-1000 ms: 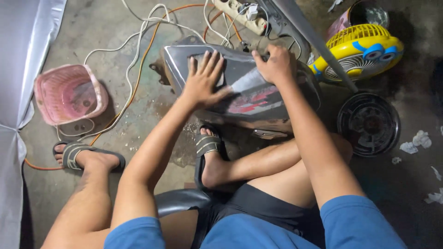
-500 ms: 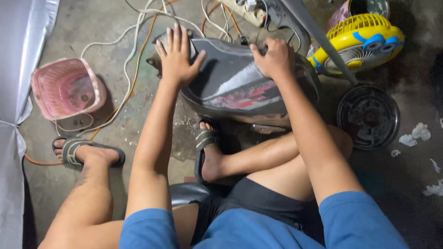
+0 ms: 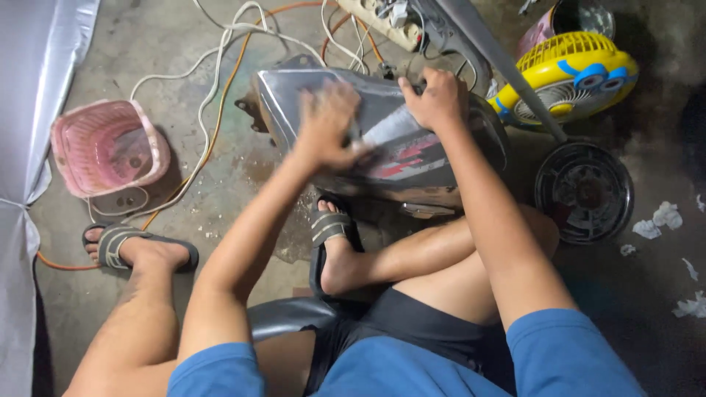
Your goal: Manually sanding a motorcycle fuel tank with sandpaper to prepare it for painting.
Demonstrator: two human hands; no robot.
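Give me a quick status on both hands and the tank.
Left hand flat on the grey fuel tank, blurred. Right hand gripping its top edge. White cables and yellow fan close by.

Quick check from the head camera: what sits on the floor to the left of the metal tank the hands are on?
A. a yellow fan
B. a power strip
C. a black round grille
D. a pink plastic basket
D. The pink plastic basket lies on the floor left of the metal tank, while the yellow fan and the black round grille are to its right, and the power strip lies beyond it.
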